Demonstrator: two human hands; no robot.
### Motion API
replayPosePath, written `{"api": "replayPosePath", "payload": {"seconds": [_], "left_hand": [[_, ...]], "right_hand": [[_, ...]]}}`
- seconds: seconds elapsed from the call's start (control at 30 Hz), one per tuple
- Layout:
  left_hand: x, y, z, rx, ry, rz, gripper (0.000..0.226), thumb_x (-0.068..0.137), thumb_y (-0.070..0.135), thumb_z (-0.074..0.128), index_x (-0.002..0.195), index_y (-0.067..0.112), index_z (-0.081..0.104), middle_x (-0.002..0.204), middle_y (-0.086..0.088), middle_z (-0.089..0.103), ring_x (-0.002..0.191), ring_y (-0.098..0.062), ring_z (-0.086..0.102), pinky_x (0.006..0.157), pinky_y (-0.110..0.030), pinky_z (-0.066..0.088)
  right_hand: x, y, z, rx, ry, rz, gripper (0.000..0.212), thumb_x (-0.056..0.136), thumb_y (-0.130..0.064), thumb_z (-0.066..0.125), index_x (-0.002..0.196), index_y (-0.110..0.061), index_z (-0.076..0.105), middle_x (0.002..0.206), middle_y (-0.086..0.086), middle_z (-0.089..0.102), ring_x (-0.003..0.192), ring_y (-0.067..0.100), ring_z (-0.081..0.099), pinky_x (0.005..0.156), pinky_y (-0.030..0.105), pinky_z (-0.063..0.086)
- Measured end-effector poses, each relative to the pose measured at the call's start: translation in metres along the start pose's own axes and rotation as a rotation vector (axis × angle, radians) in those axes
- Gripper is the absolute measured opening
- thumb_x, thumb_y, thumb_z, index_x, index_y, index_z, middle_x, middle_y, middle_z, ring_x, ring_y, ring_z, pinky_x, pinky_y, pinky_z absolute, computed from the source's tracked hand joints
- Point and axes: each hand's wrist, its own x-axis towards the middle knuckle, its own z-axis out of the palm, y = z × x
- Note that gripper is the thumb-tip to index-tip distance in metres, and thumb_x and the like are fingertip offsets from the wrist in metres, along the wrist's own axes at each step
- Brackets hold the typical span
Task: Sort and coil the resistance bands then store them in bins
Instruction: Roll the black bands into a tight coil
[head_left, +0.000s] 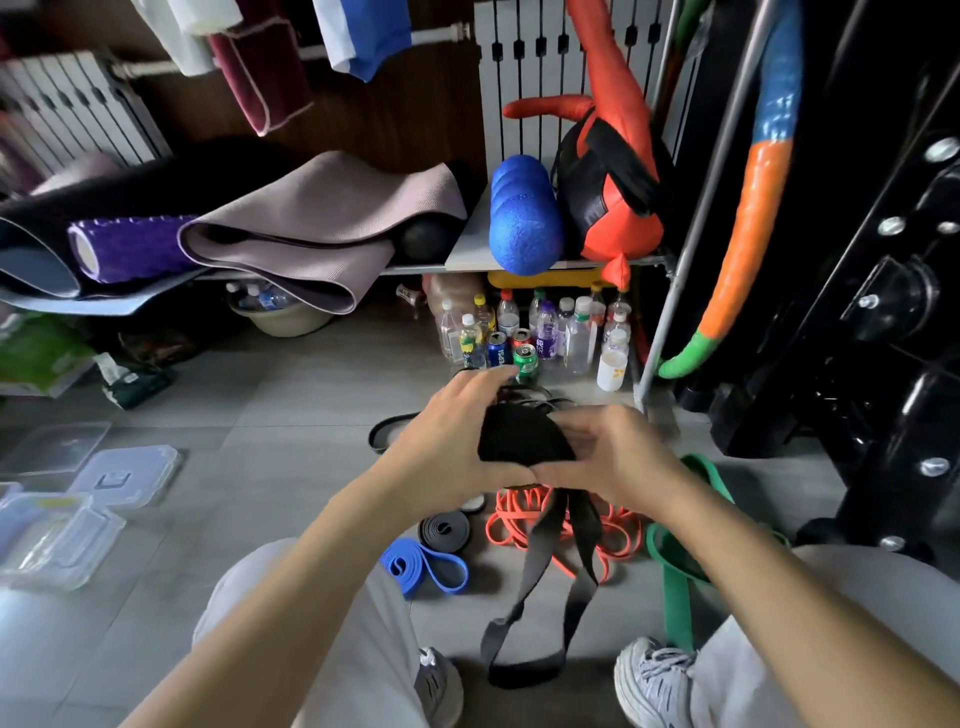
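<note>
Left hand (447, 447) and right hand (618, 457) cover both sides of the wad of wide black rubber band (522, 436); its loops hanging below them are blurred. The right forearm hides part of the flat green rubber band (675, 587).

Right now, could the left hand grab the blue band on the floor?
Probably not yet. The left hand grips the black band together with the right hand, so it is busy. The blue band lies uncovered below, so once freed it looks reachable.
</note>
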Motion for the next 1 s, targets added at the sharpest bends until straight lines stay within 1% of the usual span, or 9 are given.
{"api": "replayPosePath", "payload": {"seconds": [0.1, 0.23, 0.33, 0.43, 0.57, 0.7, 0.8, 0.9, 1.0], "left_hand": [[0.009, 0.020, -0.008, 0.358, -0.254, 0.024, 0.062, 0.066, 0.045, 0.078, 0.118, 0.023, 0.053, 0.106, 0.004, 0.060, 0.101, -0.020, 0.057, 0.072, -0.030, 0.046], [0.018, 0.042, -0.025, 0.513, -0.259, 0.065, 0.035, 0.070, 0.039, 0.076, 0.091, 0.019, 0.057, 0.070, 0.009, 0.049, 0.070, -0.016, 0.048, 0.051, -0.024, 0.030], [0.017, 0.042, -0.048, 0.317, -0.134, 0.012, 0.034, 0.067, 0.037, 0.078, 0.084, 0.016, 0.058, 0.065, 0.011, 0.052, 0.055, -0.007, 0.049, 0.046, -0.017, 0.036], [0.008, 0.042, -0.073, -0.018, 0.009, -0.030, 0.023, 0.066, 0.026, 0.083, 0.078, 0.018, 0.065, 0.065, 0.011, 0.062, 0.059, -0.004, 0.057, 0.049, -0.011, 0.041], [-0.005, 0.045, -0.102, -0.576, 0.186, -0.062, 0.023, 0.067, 0.006, 0.080, 0.080, 0.020, 0.069, 0.071, 0.004, 0.072, 0.066, -0.008, 0.068, 0.055, -0.021, 0.054], [-0.016, 0.047, -0.126, -0.651, 0.271, -0.056, 0.022, 0.068, 0.009, 0.080, 0.082, 0.020, 0.068, 0.078, -0.001, 0.073, 0.077, -0.018, 0.072, 0.060, -0.029, 0.058], [-0.020, 0.051, -0.131, -0.584, 0.255, -0.076, 0.025, 0.067, 0.011, 0.081, 0.088, 0.016, 0.067, 0.085, -0.006, 0.073, 0.081, -0.020, 0.071, 0.066, -0.035, 0.060], [-0.023, 0.051, -0.133, -0.593, 0.285, -0.067, 0.027, 0.067, 0.013, 0.082, 0.090, 0.015, 0.067, 0.085, -0.004, 0.073, 0.078, -0.016, 0.072, 0.060, -0.031, 0.059], [-0.025, 0.048, -0.138, -0.609, 0.336, -0.044, 0.022, 0.069, 0.014, 0.081, 0.082, 0.023, 0.066, 0.071, 0.008, 0.072, 0.068, -0.009, 0.070, 0.048, -0.021, 0.051]], "right_hand": [[-0.004, -0.005, 0.007, -0.108, -0.059, -0.051, 0.053, 0.063, -0.013, 0.085, 0.082, -0.058, 0.066, 0.087, -0.024, 0.072, 0.084, 0.000, 0.069, 0.081, 0.022, 0.055], [-0.004, -0.011, -0.001, -0.061, -0.021, -0.021, 0.041, 0.058, -0.029, 0.086, 0.086, -0.053, 0.067, 0.089, -0.022, 0.072, 0.085, -0.002, 0.068, 0.079, 0.015, 0.054], [-0.002, -0.006, -0.010, 0.033, -0.043, 0.077, 0.050, 0.053, -0.036, 0.087, 0.099, -0.034, 0.066, 0.092, -0.013, 0.074, 0.090, 0.005, 0.069, 0.085, 0.027, 0.054], [-0.012, 0.015, -0.007, -0.130, -0.113, 0.171, 0.033, 0.063, -0.036, 0.084, 0.092, -0.027, 0.072, 0.092, -0.011, 0.074, 0.090, 0.008, 0.069, 0.088, 0.035, 0.053], [-0.034, 0.057, 0.022, -0.087, -0.138, 0.295, 0.026, 0.073, -0.011, 0.080, 0.087, -0.030, 0.069, 0.084, -0.015, 0.072, 0.081, 0.001, 0.067, 0.089, 0.030, 0.052], [-0.037, 0.066, 0.054, -0.038, 0.138, 0.400, 0.055, 0.064, -0.021, 0.087, 0.110, -0.021, 0.058, 0.094, -0.009, 0.062, 0.082, 0.005, 0.061, 0.084, 0.029, 0.052], [-0.024, 0.052, 0.058, -0.036, 0.240, 0.300, 0.038, 0.068, -0.028, 0.085, 0.094, -0.036, 0.058, 0.091, -0.017, 0.065, 0.085, 0.003, 0.062, 0.073, 0.018, 0.047], [-0.015, 0.045, 0.058, -0.130, 0.317, 0.259, 0.007, 0.080, -0.024, 0.073, 0.078, -0.027, 0.067, 0.060, -0.015, 0.063, 0.061, 0.000, 0.060, 0.052, 0.006, 0.040], [-0.016, 0.052, 0.050, -0.230, 0.353, 0.311, 0.017, 0.081, -0.030, 0.070, 0.077, -0.014, 0.068, 0.044, -0.009, 0.055, 0.042, 0.000, 0.051, 0.041, 0.013, 0.033]]}}
